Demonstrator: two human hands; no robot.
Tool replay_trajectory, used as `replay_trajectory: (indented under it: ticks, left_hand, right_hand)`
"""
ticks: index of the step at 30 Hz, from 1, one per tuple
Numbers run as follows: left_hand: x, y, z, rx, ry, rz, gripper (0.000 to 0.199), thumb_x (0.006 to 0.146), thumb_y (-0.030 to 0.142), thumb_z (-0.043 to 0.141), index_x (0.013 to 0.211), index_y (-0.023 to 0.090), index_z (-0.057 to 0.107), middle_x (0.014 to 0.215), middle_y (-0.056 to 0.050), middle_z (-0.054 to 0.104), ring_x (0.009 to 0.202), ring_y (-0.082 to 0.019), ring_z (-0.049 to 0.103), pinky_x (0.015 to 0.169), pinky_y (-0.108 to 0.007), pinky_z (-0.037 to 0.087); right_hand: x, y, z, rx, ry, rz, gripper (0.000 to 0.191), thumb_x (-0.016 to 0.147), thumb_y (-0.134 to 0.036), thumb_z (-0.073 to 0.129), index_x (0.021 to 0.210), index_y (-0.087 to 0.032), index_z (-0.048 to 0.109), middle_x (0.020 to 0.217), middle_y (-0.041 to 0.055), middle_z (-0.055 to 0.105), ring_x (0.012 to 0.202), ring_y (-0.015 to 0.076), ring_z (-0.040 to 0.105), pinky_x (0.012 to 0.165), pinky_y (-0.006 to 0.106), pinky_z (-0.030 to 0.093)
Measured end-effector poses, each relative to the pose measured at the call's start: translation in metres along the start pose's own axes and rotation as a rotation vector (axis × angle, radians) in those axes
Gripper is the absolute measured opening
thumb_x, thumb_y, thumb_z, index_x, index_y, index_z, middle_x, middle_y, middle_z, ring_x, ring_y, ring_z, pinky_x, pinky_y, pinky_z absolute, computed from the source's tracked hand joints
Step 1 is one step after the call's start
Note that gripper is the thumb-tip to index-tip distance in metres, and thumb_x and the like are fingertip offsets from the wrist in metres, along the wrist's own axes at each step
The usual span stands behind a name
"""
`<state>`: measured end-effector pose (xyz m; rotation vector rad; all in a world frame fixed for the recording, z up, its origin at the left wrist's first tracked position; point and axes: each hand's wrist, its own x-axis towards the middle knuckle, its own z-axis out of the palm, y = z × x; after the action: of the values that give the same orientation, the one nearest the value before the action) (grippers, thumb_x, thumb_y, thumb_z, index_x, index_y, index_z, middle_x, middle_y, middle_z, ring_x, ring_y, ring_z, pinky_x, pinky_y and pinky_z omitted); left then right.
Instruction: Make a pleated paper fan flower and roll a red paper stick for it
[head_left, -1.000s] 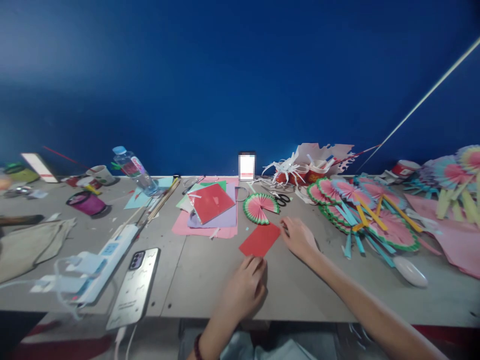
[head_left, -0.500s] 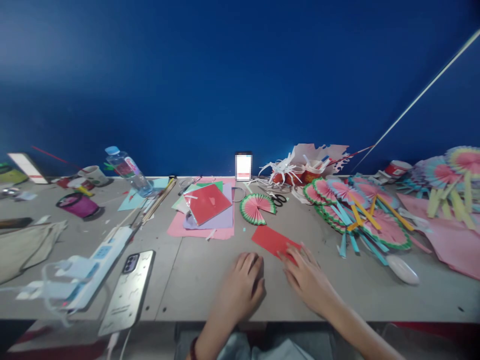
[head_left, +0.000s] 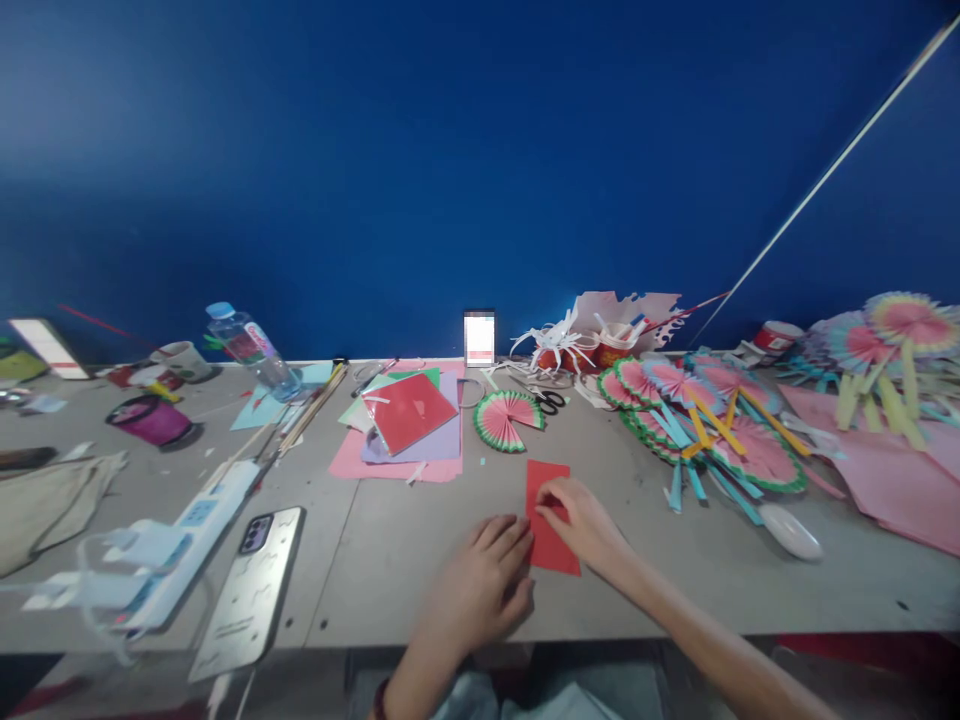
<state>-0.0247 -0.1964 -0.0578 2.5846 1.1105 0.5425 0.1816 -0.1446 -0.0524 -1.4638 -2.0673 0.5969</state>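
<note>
A red paper rectangle (head_left: 555, 553) lies on the grey table, its long side running away from me. My right hand (head_left: 583, 515) rests over its middle, thumb and fingers drawn together at the paper; the exact contact is hidden under the fingers. Beside the paper's left edge my left hand (head_left: 486, 575) lies palm down with its fingers stretched out, the fingertips touching that edge or very close to it. Beyond the paper sits a pleated watermelon-patterned paper fan (head_left: 499, 420), with black-handled scissors (head_left: 551, 402) at its right.
Coloured paper sheets (head_left: 411, 412) are stacked back left of the fan. Finished paper fans (head_left: 757, 450) and a white oval object (head_left: 790, 531) lie to the right. At left are a phone (head_left: 247, 590), a power strip (head_left: 199, 540) and a water bottle (head_left: 255, 350). A blue wall (head_left: 480, 180) rises behind.
The red paper has turned from slanting sideways to pointing away from me and come nearer. My right hand's fingers, spread before, have drawn together. The left hand stays nearly in place.
</note>
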Motion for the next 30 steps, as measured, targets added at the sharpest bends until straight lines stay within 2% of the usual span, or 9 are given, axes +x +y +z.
replay_trajectory:
  ticks: [3, 6, 17, 26, 30]
  left_hand:
    - [0.000, -0.001, 0.000, -0.024, -0.002, 0.001, 0.058, 0.082, 0.022, 0.055, 0.139, 0.021, 0.048, 0.142, -0.007, 0.055, 0.134, -0.024, 0.044, 0.111, -0.043, 0.041]
    - [0.000, -0.001, -0.001, -0.029, -0.019, -0.009, 0.058, 0.082, 0.021, 0.054, 0.139, 0.021, 0.048, 0.143, -0.006, 0.054, 0.134, -0.024, 0.044, 0.112, -0.043, 0.040]
    - [0.001, 0.000, -0.001, -0.063, -0.006, -0.023, 0.059, 0.079, 0.017, 0.056, 0.137, 0.021, 0.050, 0.140, -0.006, 0.056, 0.133, -0.025, 0.045, 0.111, -0.045, 0.042]
    - [0.001, 0.003, -0.003, -0.075, 0.006, -0.031, 0.056, 0.078, 0.017, 0.055, 0.134, 0.019, 0.053, 0.138, -0.008, 0.058, 0.131, -0.025, 0.047, 0.110, -0.046, 0.043]
    - [0.001, 0.003, -0.003, -0.055, 0.018, -0.016, 0.055, 0.079, 0.017, 0.055, 0.134, 0.021, 0.052, 0.137, -0.007, 0.059, 0.131, -0.025, 0.047, 0.110, -0.045, 0.043]
  right_hand:
    - [0.022, 0.001, 0.002, 0.025, -0.056, 0.025, 0.007, 0.078, -0.014, 0.062, 0.073, -0.019, 0.061, 0.078, 0.0039, 0.068, 0.080, 0.0203, 0.062, 0.075, 0.031, 0.048]
    - [0.031, 0.001, 0.003, 0.035, -0.095, -0.004, 0.009, 0.074, -0.012, 0.067, 0.069, -0.018, 0.062, 0.077, 0.0033, 0.069, 0.079, 0.0197, 0.062, 0.075, 0.030, 0.045]
    - [0.033, 0.013, 0.003, 0.140, -0.097, -0.011, 0.011, 0.071, -0.015, 0.069, 0.062, -0.019, 0.064, 0.072, 0.0002, 0.069, 0.070, 0.0160, 0.063, 0.070, 0.027, 0.046]
    - [0.040, 0.014, -0.001, 0.067, -0.089, 0.044, 0.010, 0.074, -0.019, 0.067, 0.064, -0.018, 0.067, 0.077, 0.0024, 0.070, 0.074, 0.0165, 0.063, 0.072, 0.027, 0.043]
    - [0.042, 0.008, -0.007, 0.036, -0.128, 0.069, 0.010, 0.073, -0.020, 0.066, 0.064, -0.019, 0.068, 0.078, 0.0021, 0.071, 0.074, 0.0167, 0.063, 0.071, 0.027, 0.043]
